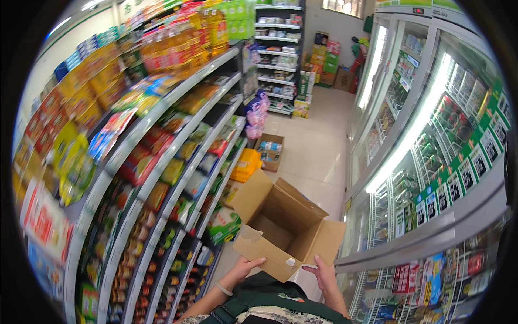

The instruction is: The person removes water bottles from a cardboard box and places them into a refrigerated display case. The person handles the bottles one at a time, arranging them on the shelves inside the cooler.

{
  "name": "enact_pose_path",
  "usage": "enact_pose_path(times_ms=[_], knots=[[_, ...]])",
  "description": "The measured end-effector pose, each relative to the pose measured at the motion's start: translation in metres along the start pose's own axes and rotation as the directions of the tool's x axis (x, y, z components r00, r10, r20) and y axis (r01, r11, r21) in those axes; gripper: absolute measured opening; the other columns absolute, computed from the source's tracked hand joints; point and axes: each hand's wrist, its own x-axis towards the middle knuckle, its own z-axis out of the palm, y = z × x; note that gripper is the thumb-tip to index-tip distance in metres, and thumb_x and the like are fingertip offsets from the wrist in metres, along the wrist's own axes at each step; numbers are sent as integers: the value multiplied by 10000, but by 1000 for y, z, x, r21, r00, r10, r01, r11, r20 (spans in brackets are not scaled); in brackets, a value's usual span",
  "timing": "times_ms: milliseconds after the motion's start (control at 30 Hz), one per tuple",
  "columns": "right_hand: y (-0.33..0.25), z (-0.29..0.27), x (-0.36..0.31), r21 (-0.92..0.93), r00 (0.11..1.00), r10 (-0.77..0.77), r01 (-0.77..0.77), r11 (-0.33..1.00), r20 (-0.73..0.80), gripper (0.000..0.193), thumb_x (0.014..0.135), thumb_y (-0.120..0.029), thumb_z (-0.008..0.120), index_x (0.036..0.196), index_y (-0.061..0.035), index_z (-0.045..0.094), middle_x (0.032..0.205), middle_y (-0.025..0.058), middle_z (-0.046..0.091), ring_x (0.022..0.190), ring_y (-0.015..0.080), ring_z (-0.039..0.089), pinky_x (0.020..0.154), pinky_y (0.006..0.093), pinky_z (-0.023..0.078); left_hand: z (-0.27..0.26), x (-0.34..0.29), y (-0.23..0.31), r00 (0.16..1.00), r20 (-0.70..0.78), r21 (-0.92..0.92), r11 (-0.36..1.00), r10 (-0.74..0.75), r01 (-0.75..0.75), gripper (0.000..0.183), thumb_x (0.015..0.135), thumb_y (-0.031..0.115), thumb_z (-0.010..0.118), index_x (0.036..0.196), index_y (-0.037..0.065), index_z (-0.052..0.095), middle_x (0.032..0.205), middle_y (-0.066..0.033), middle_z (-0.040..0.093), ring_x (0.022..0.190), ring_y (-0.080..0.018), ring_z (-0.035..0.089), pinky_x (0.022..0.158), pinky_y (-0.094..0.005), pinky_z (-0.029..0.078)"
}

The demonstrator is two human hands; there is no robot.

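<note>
An open brown cardboard box [267,256] is in front of me with its flaps spread outward. Its visible inside holds nothing. My left hand [240,271] grips the near flap by its left end, thumb on top and fingers mostly hidden beneath. At the box's near right corner, my right hand [325,274] is closed on the cardboard edge, thumb up along the right flap. A bracelet circles my left wrist. Torn white tape shows on the near flap, close to my right hand.
Curving shelves [162,178] of packets and bottles line my left. Glass-door refrigerators [399,119] run along my right. Ahead on the aisle floor stand a small carton [275,162] with goods and an orange-yellow bag [246,163]. A green package [224,225] lies beside the box, by the lower shelf.
</note>
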Motion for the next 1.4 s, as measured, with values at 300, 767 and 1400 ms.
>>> enact_pose_path(times_ms=[300, 767, 1400], knots=[[-155, 8, 206, 1, 953, -183, 189, 982, -243, 421, 991, -142, 604, 1383, -47, 484, 1279, 95, 593, 1110, 255, 625, 858, 501, 596, 43, 327, 137, 963, 264, 197, 980, -55, 2, 398, 957, 233, 680, 1262, -17, 624, 1210, -71, 677, 1097, -169, 622, 967, -326, 491], [-349, -24, 616, -50, 969, -80, 70, 996, -234, 489, 977, -200, 626, 1406, -44, 453, 1326, 121, 551, 1143, 261, 602, 856, 459, 604, 101, 752, 203, 985, 123, 256, 963, -121, 86, 414, 981, 303, 652, 1205, -45, 658, 1152, -95, 706, 1051, -168, 643, 934, -324, 502], [-633, -5, 1184, -258, 967, -149, 93, 962, -206, 425, 986, -169, 607, 1358, 7, 502, 1266, 122, 599, 1075, 250, 642, 807, 423, 615, 131, 1355, 367, 990, 121, 129, 990, -78, 62, 380, 971, 200, 662, 1252, -51, 617, 1209, -93, 676, 1099, -179, 623, 980, -328, 481]])
